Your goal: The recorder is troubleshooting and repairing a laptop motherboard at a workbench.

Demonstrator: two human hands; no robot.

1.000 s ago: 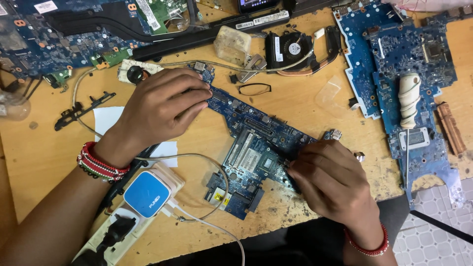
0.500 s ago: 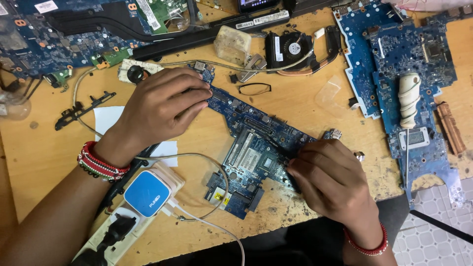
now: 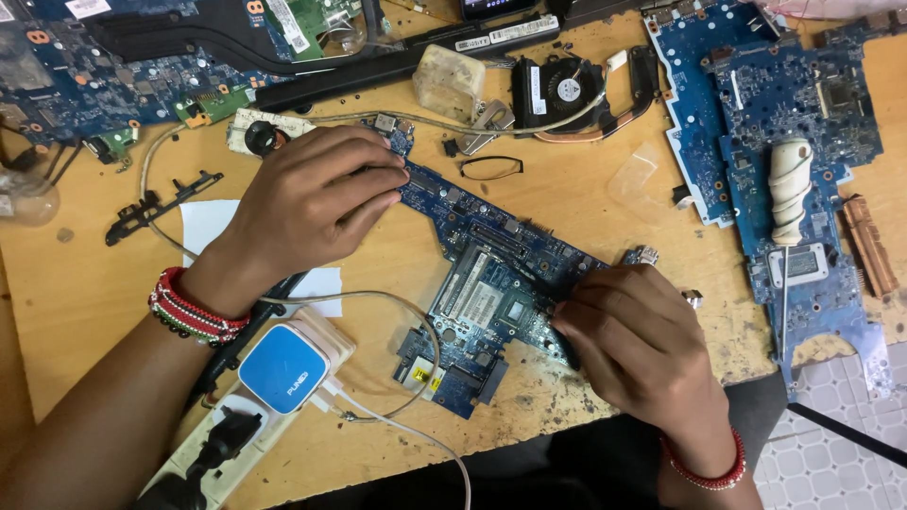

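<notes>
Closest to the person, at the bottom left, a white power strip [image 3: 203, 444] lies on the wooden table [image 3: 85, 293]. A black plug [image 3: 222, 436] and a blue and white charger [image 3: 283, 366] are stuck into it, and a thin white cable [image 3: 416, 439] runs off from the charger. The right hand [image 3: 642, 345], with a red bracelet [image 3: 704, 467] on its wrist, rests on the lower right part of a long blue circuit board [image 3: 491, 274]. Its fingers are curled tight around a thin dark tool [image 3: 570, 351], and the tip of the tool is hidden, so I cannot tell what it touches. The board lies slanted in the middle of the table, between the two hands. The left hand [image 3: 312, 203] wears red, white and black bead bracelets [image 3: 189, 307] and lies flat on the upper left end of the board, pressing it down with its fingers nearly closed, holding nothing else. A white sheet of paper [image 3: 203, 227] peeks out under that hand. A little farther off sit a black wire loop [image 3: 491, 168] and a small black bracket [image 3: 156, 206]. On the right there is another big blue board [image 3: 803, 104] with a white wrapped roll [image 3: 789, 189] on top, and a copper strip [image 3: 867, 246] just beside it. At the far edge are a black fan [image 3: 557, 90] with copper pipes, a cloudy plastic box [image 3: 449, 80], a long black bar [image 3: 378, 71] and more blue boards [image 3: 85, 76] at the top left.
</notes>
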